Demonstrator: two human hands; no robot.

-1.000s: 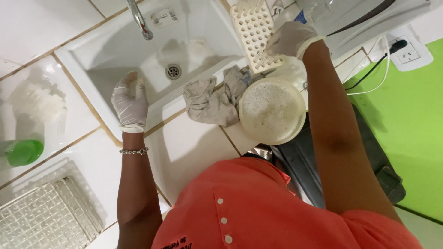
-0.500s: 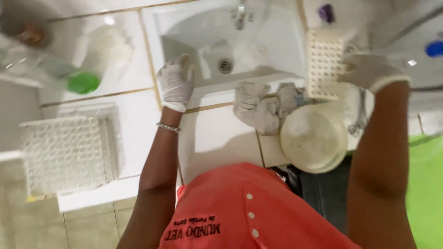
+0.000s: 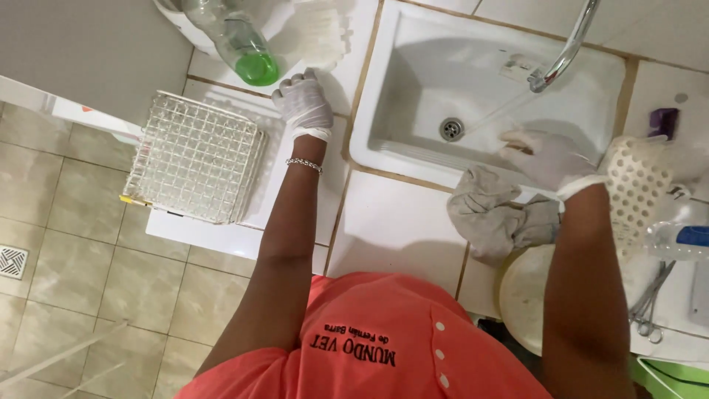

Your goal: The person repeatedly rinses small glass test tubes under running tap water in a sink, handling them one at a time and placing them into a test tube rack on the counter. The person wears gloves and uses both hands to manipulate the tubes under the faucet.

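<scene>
**Gloved hands at a sink, one under the tap, one on the counter**

A person in an orange top stands at a white tiled counter with a white sink (image 3: 413,103) set into it. The right hand (image 3: 543,159), in a white glove, is inside the basin near its front right corner, fingers loosely spread and flat under a thin stream from the tap (image 3: 565,48). It seems to grip nothing, though the water blurs the fingertips. The left hand (image 3: 303,103), also gloved, rests open and palm down on the counter, just left of the sink's rim.

The rinsing looks under way, not finished: the water is running.

A square wire rack (image 3: 196,159) lies flat at the counter's left edge, untouched, its sides slightly skewed to that edge. A crumpled grey cloth (image 3: 491,214) lies at the sink's front rim.
</scene>
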